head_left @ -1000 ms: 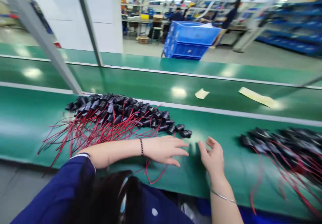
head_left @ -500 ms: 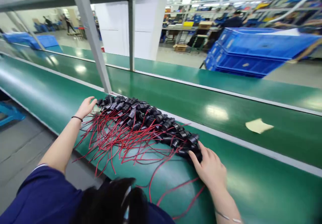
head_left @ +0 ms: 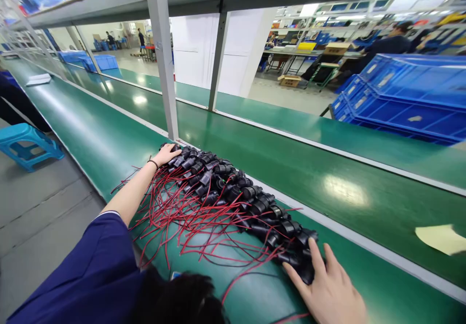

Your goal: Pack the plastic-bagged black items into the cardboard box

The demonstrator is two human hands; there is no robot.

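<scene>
A long heap of black cylindrical plastic parts [head_left: 218, 181] lies on the green surface, with thin red and black wires [head_left: 189, 212] trailing from it toward me. Over the heap's far left end rests my left hand [head_left: 166, 155], its fingers stretched out across the black parts. My right hand [head_left: 331, 285] is at the near right end, thumb and fingers spread against the last parts. Neither hand grips a part. The exact kind of the parts cannot be made out.
A grey metal post [head_left: 162, 62] rises behind the heap from a pale divider strip [head_left: 320, 212]. Beyond it, a yellowish paper piece [head_left: 440, 239] lies on the green belt. Blue crates [head_left: 404, 96] stand at back right, a blue stool [head_left: 29, 144] at left. Other people are in the background.
My view has turned left and shifted closer. My left hand has moved from beside the heap's left end onto its parts. My right hand stays spread at the right end.
</scene>
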